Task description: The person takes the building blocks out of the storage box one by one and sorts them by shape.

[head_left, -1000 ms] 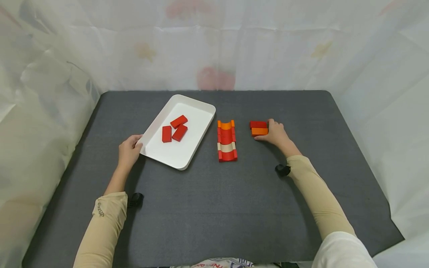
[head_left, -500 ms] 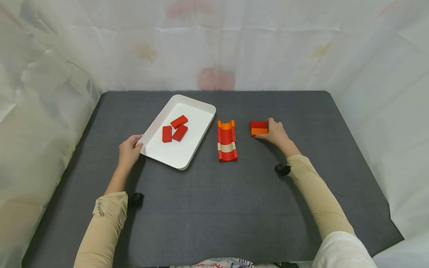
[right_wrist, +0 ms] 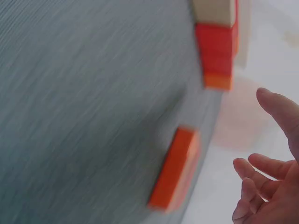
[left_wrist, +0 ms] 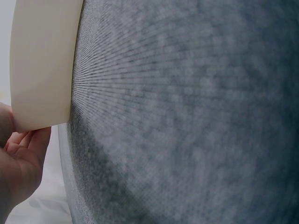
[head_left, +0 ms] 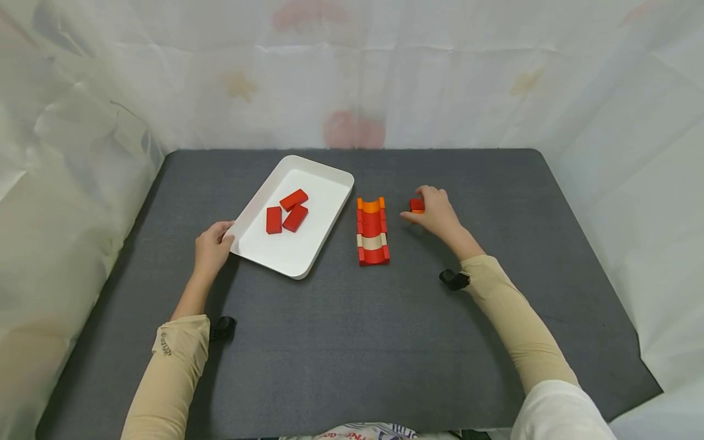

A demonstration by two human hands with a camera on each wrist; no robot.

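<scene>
Now right hand [head_left: 436,215] shifted left over orange block [right_wrist: 175,169], fingers spread, left hand [head_left: 211,249] unmoved gripping tray [head_left: 330,211]

Matt grey cloth table [head_left: 352,342], smooth white plastic tray [head_left: 299,256].

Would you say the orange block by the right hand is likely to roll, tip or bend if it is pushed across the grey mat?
The orange block looks flat and rectangular, so it should probably slide rather than roll or tip. Its crisp edges suggest a stiff piece, likely wood, unlikely to bend. The grey mat looks textured, so it may drag a little; the right hand hovers over the block.
</scene>
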